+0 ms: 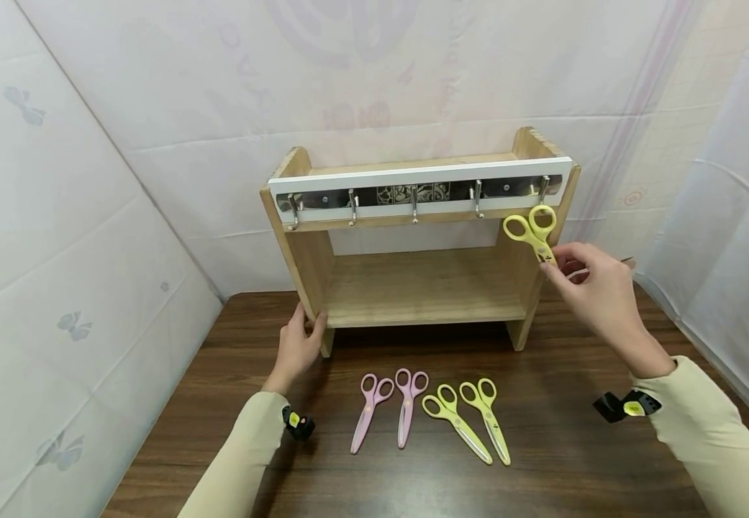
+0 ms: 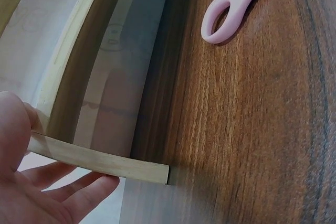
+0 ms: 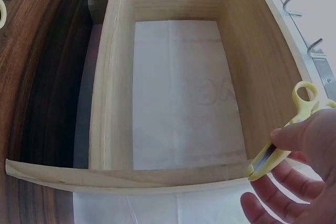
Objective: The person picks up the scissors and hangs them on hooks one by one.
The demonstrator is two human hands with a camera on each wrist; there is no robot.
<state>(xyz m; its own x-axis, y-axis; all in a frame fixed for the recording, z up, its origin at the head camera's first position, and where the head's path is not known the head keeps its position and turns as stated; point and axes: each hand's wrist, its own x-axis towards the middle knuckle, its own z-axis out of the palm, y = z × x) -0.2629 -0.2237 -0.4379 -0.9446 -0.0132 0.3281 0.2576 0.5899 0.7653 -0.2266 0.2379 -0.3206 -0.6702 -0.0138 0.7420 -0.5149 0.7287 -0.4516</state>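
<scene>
My right hand [image 1: 597,288] pinches a pair of yellow scissors [image 1: 533,234] by the blade end, handle loops upward. The loops are just below the rightmost metal hook [image 1: 545,188]; I cannot tell whether a loop touches it. In the right wrist view, thumb and fingers are around the yellow scissors [image 3: 270,153], beside the side panel. My left hand [image 1: 298,344] grips the lower left side of the wooden shelf [image 1: 413,316]. Seen from the left wrist, the thumb is on one side of the panel [image 2: 100,162], with fingers on the other.
On the dark wooden table [image 1: 413,496] lie pink scissors [image 1: 368,411], other pink scissors [image 1: 406,406], yellow scissors [image 1: 457,423] and more yellow scissors [image 1: 487,421]. Several hooks line the white rail [image 1: 426,174] along the shelf's top front. White cloth [image 1: 186,108] hangs behind and at both sides.
</scene>
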